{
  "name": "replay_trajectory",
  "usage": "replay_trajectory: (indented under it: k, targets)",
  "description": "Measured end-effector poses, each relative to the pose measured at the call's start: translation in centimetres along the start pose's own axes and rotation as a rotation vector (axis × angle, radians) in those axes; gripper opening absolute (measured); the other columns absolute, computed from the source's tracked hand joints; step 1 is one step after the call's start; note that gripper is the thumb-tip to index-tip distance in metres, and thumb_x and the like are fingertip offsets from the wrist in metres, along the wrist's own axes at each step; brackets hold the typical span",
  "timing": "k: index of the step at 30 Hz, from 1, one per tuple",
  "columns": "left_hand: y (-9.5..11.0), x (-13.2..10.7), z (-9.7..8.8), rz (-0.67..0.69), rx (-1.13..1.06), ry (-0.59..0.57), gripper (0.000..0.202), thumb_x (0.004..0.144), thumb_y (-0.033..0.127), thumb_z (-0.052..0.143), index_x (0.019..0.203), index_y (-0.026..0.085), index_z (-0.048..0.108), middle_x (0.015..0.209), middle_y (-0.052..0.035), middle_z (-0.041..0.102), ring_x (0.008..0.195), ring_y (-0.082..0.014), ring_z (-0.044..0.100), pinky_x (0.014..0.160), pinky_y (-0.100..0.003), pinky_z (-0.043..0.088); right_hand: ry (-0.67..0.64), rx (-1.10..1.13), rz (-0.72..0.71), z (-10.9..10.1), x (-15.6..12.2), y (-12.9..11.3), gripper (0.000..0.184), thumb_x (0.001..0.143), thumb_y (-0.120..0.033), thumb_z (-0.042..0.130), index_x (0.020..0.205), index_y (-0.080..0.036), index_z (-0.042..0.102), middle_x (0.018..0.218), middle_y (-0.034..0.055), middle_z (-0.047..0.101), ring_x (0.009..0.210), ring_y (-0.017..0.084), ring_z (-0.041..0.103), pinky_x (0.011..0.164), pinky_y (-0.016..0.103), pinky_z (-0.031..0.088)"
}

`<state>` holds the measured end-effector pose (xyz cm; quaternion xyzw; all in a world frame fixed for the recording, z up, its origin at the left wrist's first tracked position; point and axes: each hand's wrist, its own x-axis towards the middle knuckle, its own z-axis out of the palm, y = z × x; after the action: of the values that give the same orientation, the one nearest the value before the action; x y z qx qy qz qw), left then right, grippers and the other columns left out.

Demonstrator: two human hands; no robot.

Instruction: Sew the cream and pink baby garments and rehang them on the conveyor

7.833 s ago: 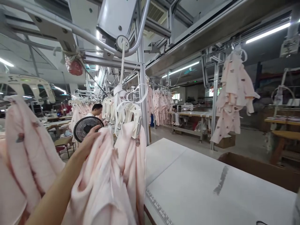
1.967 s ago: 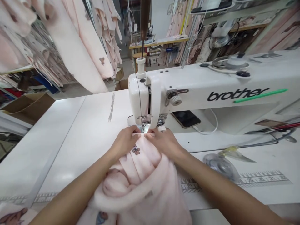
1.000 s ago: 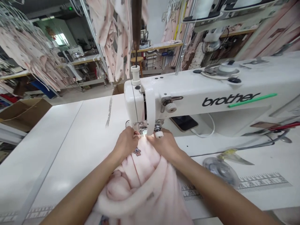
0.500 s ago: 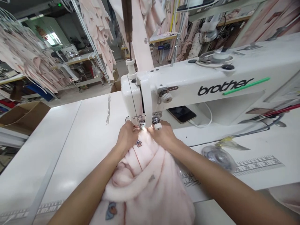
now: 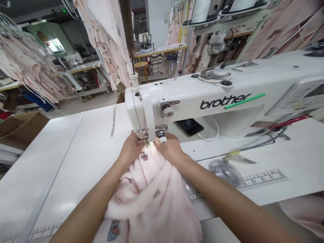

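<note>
A white Brother sewing machine (image 5: 177, 101) stands on the table, its needle and presser foot (image 5: 146, 135) right at my fingers. A pale pink fleece garment (image 5: 149, 192) with small bear prints bunches up in front of the foot and runs under my hands. My left hand (image 5: 130, 150) grips the fabric just left of the foot. My right hand (image 5: 169, 148) pinches the same fabric on the right side of it. The needle point is hidden among my fingers and the cloth.
A phone (image 5: 189, 127) with a white cable lies under the machine arm. To the right are a clear plastic piece (image 5: 225, 172) and a ruler scale (image 5: 263, 180) on the white table (image 5: 76, 145). A cardboard box (image 5: 17, 126) and hanging pink garments (image 5: 25, 71) stand to the left.
My hands have left the hanging garments and now hold the fabric at the presser foot. Over the last second the view has swung slightly, and more printed fabric shows near my hands.
</note>
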<state>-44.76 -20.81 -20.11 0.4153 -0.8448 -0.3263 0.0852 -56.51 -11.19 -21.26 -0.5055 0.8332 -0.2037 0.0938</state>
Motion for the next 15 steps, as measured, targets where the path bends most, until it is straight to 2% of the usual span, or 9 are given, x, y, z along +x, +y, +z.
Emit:
replay_trajectory:
  k: [3,6,9,15]
  targets:
    - [-0.4,0.1,-0.2,0.012,-0.02,-0.02,0.02,0.078,0.023,0.046,0.089,0.018,0.061,0.092,-0.0045,0.067,0.09,-0.0223,0.06,0.076,-0.031,0.044,-0.041,0.082,-0.094,-0.6,-0.4,0.8,0.021,0.091,-0.024,0.039,0.086,-0.017,0.059,0.086,0.0056,0.065,0.078,0.02,0.059,0.064,0.025,0.039]
    - [-0.6,0.3,-0.3,0.023,-0.03,-0.019,0.019,0.077,0.023,0.046,0.087,0.018,0.061,0.094,-0.005,0.067,0.092,-0.0228,0.06,0.079,-0.031,0.043,-0.066,0.149,-0.156,-1.0,-0.7,1.6,0.03,0.096,-0.031,0.028,0.097,-0.019,0.056,0.091,0.0043,0.063,0.08,0.018,0.058,0.065,0.023,0.04]
    - [-0.7,0.3,-0.2,0.031,-0.041,-0.026,0.019,0.077,0.023,0.046,0.088,0.017,0.061,0.094,-0.0054,0.066,0.093,-0.023,0.059,0.08,-0.031,0.043,-0.073,0.171,-0.157,-0.9,-0.6,1.9,0.037,0.097,-0.03,0.02,0.104,-0.017,0.054,0.091,0.0069,0.062,0.078,0.02,0.057,0.065,0.026,0.04]
    - [-0.7,0.3,-0.2,0.018,-0.047,-0.038,0.021,0.075,0.022,0.047,0.09,0.017,0.061,0.094,-0.0061,0.066,0.092,-0.024,0.059,0.078,-0.032,0.043,-0.079,0.186,-0.132,-0.7,-0.5,1.6,0.037,0.097,-0.03,0.02,0.107,-0.015,0.052,0.094,0.0092,0.062,0.081,0.023,0.056,0.068,0.028,0.039]
